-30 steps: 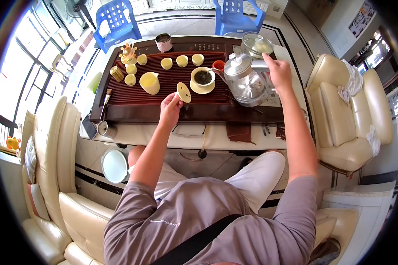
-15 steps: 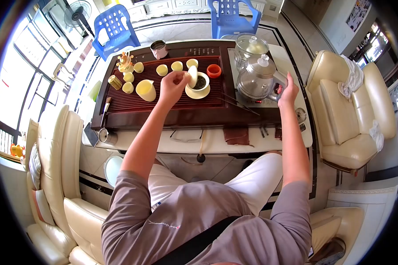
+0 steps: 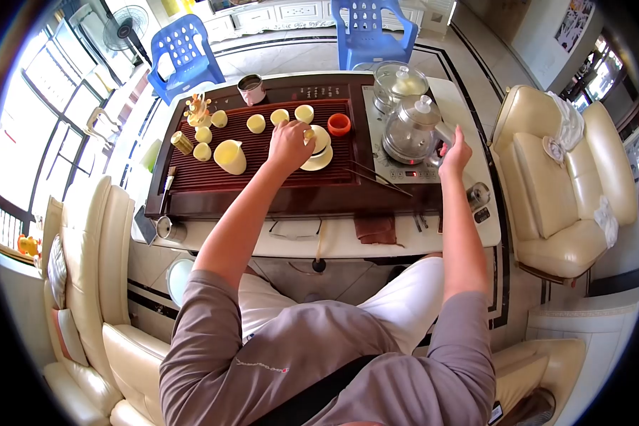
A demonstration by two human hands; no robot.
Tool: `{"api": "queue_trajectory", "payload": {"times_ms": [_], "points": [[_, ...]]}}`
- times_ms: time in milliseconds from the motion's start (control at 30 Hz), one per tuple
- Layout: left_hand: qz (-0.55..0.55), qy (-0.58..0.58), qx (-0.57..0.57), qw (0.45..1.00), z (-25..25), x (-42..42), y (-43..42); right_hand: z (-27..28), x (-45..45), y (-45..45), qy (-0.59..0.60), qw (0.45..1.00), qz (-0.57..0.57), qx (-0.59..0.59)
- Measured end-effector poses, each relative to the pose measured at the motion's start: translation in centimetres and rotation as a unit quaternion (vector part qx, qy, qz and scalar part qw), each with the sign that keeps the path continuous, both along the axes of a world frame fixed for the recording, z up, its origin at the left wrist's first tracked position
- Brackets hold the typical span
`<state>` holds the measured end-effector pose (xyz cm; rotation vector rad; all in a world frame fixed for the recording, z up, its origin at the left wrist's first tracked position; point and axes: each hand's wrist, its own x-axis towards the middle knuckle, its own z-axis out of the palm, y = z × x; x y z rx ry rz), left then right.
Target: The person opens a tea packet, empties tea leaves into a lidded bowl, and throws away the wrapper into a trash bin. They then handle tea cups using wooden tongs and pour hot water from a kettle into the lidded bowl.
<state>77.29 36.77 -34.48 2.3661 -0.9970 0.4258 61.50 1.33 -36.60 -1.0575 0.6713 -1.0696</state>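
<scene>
My left hand [image 3: 290,148] pinches the knob of a pale gaiwan lid [image 3: 320,137], which lies over the gaiwan bowl and hides most of its mouth. The bowl stands on a pale saucer [image 3: 319,163] on the slatted tea tray [image 3: 277,183]. Whether the lid is fully seated, I cannot tell. My right hand [image 3: 457,154] is wrapped around the handle of a glass kettle [image 3: 407,138] with a steel lid, on the hot plate [image 3: 420,175]. A red cup [image 3: 339,125] is beside the gaiwan, and a pale yellow pitcher [image 3: 229,157] stands left of my left hand.
Several small pale cups [image 3: 256,123] are spread around the tray. A second glass pot [image 3: 400,82] sits behind the kettle. Dark tongs [image 3: 380,177] lie across the tray's right edge. Nearer me are a brown cloth [image 3: 376,230], eyeglasses [image 3: 295,235] and a metal cup [image 3: 169,228].
My left hand has brought the lid from a tilted, upright position down over the gaiwan, hiding the dark tea leaves. My right hand stays at the kettle handle. The view has shifted slightly.
</scene>
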Motion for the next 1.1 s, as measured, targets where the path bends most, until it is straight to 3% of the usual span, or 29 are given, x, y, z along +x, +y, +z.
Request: {"api": "queue_trajectory", "payload": {"times_ms": [333,433,500,533,600,667,700,767,833,1100], "points": [[0.019,-0.051,-0.017,0.998,-0.3,-1.2,1.0,0.9,-1.9,-0.7,0.079,0.99,0.108,-0.037],[0.043,-0.051,-0.082,0.994,-1.0,-2.5,3.4,1.0,-2.1,-0.4,0.136,0.981,0.087,-0.104],[0.061,-0.058,-0.133,0.988,-2.5,-3.5,5.8,0.7,-1.8,0.0,0.16,0.951,-0.063,-0.258],[0.074,-0.047,-0.14,0.986,-4.0,-3.7,7.0,1.1,-1.7,0.7,0.16,0.951,-0.061,-0.259],[0.1,-0.032,-0.152,0.983,-5.8,-4.3,9.2,3.2,-0.8,4.0,0.142,0.785,-0.267,-0.541],[0.115,-0.025,-0.163,0.98,-7.3,-4.6,10.5,5.3,1.0,9.4,0.063,0.815,-0.094,-0.568],[0.124,-0.018,-0.174,0.977,-7.7,-4.7,11.0,4.9,2.2,11.8,0.081,0.83,0.032,-0.551],[0.13,-0.018,-0.19,0.973,-7.8,-4.6,11.1,5.2,4.4,17.4,0.104,0.776,0.208,-0.587],[0.139,-0.016,-0.21,0.968,-8.0,-4.7,10.9,3.1,6.5,19.6,0.144,0.7,0.265,-0.647],[0.139,-0.003,-0.224,0.965,-7.9,-5.0,11.0,0.8,10.8,21.1,0.196,0.656,0.296,-0.666]]}}
